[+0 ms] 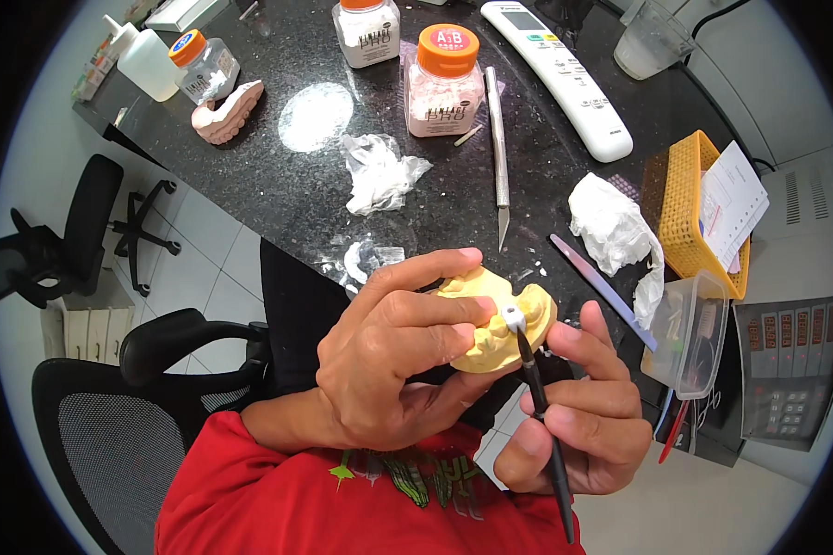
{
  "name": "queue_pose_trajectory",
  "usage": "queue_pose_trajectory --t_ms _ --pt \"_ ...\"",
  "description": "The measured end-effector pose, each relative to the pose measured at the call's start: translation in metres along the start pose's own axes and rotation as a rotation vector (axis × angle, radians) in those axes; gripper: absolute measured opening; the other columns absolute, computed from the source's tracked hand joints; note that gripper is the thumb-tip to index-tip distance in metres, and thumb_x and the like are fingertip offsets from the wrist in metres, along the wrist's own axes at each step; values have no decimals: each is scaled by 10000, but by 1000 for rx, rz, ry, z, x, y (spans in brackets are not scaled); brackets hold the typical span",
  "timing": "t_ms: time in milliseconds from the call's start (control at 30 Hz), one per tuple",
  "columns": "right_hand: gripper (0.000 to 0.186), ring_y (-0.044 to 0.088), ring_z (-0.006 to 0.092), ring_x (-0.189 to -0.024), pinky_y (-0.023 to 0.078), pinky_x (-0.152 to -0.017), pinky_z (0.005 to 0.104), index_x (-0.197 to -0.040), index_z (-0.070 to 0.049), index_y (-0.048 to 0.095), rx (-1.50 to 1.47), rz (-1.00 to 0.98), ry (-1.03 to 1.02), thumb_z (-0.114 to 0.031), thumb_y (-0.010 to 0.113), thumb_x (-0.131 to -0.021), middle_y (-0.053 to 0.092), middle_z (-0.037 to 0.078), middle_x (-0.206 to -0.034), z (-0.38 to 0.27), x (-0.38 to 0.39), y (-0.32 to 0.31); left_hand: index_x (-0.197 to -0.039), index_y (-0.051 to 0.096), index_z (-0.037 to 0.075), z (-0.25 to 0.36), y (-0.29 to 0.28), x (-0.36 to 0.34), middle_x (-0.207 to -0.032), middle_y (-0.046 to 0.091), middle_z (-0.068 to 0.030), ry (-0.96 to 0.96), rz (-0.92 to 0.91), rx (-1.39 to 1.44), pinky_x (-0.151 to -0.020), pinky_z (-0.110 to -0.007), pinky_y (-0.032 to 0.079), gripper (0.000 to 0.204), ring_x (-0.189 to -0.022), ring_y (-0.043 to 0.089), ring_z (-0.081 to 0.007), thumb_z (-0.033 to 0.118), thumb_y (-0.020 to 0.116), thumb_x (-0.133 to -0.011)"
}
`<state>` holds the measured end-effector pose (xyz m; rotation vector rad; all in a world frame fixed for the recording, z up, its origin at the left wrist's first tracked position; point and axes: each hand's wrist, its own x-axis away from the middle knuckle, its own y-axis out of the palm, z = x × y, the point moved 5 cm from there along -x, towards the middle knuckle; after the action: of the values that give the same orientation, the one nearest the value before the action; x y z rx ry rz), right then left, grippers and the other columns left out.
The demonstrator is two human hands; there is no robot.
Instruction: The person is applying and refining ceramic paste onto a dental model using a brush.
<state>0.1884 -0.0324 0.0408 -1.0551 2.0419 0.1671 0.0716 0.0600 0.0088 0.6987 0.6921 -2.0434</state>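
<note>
My left hand (379,342) is wrapped round a yellow dental cast (533,302), holding it up in front of the table's near edge, with fingers lying across its top. On the cast sits a small white tooth crown (513,316) with a dark spot in it. A slim black-handled brush (555,462) is pinched in my right hand (597,416), slanting upward. Its dark tip meets the crown or lies right beside it; I cannot tell which. Fingers of my right hand come close to the cast's right side.
Beyond the cast lie a craft knife (500,157), crumpled tissues (379,176) and a lilac stick (606,294). Orange-lidded powder jars (444,104), a white remote control (565,83) and a pink dental cast (227,113) stand farther back. A yellow basket (678,203) and clear plastic box (703,338) are right.
</note>
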Motion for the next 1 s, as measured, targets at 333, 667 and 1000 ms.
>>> queue_pose_trajectory --t_ms 333,667,1000 --pt "225 683 320 -887 461 -968 516 -905 -75 552 -23 26 15 -119 727 -771 599 50 -722 0 -1 -1 -1127 403 54 1 1 0 -1046 582 -193 14 27 -12 -891 -437 517 526 -1121 539 -429 -37 740 -733" --pt "213 687 322 -862 473 -950 520 -909 -68 556 -14 45 18 -104 715 -772 599 56 -711 0 -1 0 -1133 413 47 1 1 -1 -1032 588 -206 28 35 -30 -867 -438 526 522 -1111 550 -416 -19 748 -739" --pt "231 685 324 -873 472 -953 517 -925 -70 552 -47 47 21 -102 718 -767 597 54 -718 3 2 1 -1066 450 38 -2 1 -2 -968 623 -172 51 109 -60 -785 -408 551 507 -1024 602 -402 6 791 -692"
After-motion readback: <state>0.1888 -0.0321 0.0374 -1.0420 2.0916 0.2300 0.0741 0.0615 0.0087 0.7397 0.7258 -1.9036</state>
